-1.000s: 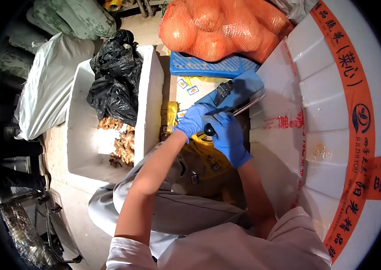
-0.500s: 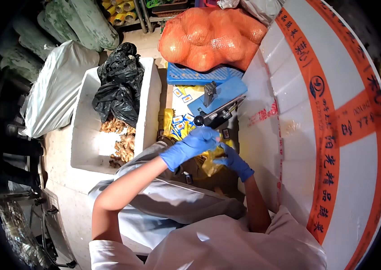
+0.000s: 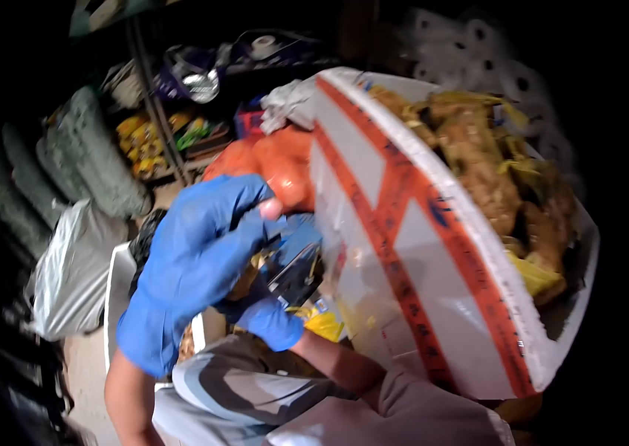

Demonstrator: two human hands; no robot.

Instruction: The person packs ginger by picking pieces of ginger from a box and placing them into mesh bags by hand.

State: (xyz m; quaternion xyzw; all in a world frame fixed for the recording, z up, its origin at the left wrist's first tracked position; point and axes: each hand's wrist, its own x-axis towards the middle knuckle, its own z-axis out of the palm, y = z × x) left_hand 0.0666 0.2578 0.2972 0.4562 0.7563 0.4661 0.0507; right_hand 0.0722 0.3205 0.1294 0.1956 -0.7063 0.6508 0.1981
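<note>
Head cam, my only feed: both hands are in thin, wrinkly blue rubbery gloves, so two gloves total. Nearest thing to them is one machine (image 3: 298, 279), hard and black with a shiny straight edge, sitting just past the right hand (image 3: 273, 321) and beside the big foam box (image 3: 344, 290).

That box is white, grainy along the rim, with flat orange-red tape bands across its side. Inside it I've got lumpy brown stuff (image 3: 478, 149) in crinkly yellow bags, too jumbled for me to count. Second foam box (image 3: 116, 279) on the left, mostly hidden behind my view of the glove. One bumpy orange sack (image 3: 284, 167), one slick, pale plastic sack (image 3: 80, 267), and at least four long, rounded green gourds (image 3: 99, 152).

Fingers: the left hand (image 3: 195, 260) is up close to the lens, fingers bent inward. There's a small pinkish tip at the end; can't tell if it's bare finger or something pinched. Right fingers are behind the left glove, so I can't tell if they're apart, together or touching the machine.
</note>
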